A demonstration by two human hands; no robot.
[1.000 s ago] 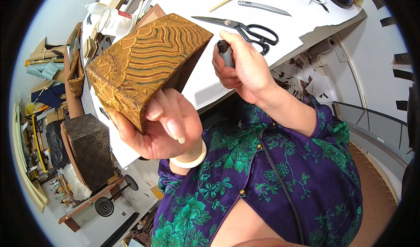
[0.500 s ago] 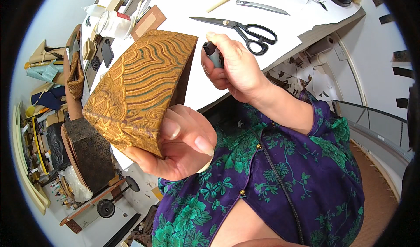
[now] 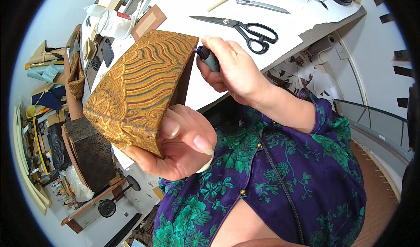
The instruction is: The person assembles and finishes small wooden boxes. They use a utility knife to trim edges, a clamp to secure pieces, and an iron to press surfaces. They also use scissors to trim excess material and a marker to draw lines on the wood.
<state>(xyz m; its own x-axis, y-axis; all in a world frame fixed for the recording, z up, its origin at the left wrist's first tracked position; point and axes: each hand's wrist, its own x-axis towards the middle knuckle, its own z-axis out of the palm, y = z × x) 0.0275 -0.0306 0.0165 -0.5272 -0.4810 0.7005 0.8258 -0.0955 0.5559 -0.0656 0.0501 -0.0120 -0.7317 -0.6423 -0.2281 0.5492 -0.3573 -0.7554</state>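
My left hand (image 3: 183, 146) grips a gold brocade-covered box-like piece (image 3: 146, 78) by its lower corner, the thumb and fingers round its edge. Wavy ridges in gold, green and dark red run across its fabric face. My right hand (image 3: 234, 67) is closed round a small lighter (image 3: 210, 62) with a grey body and a dark head. The lighter's head is close to the piece's upper right edge, with a faint bluish glow there. Whether the two touch, I cannot tell. The inner side of the piece is mostly hidden.
Black-handled scissors (image 3: 249, 30) lie on the white-covered table beyond my right hand, with a grey cutter knife (image 3: 262, 6) behind them. At the far left of the table are a white jar (image 3: 114, 24), a brown board (image 3: 149, 21) and a phone (image 3: 107, 52). Shelves with materials stand left.
My right hand has moved slightly left, bringing the lighter's head closer to the piece's edge. A bluish glow has appeared at the head. My left hand and the piece have barely moved.
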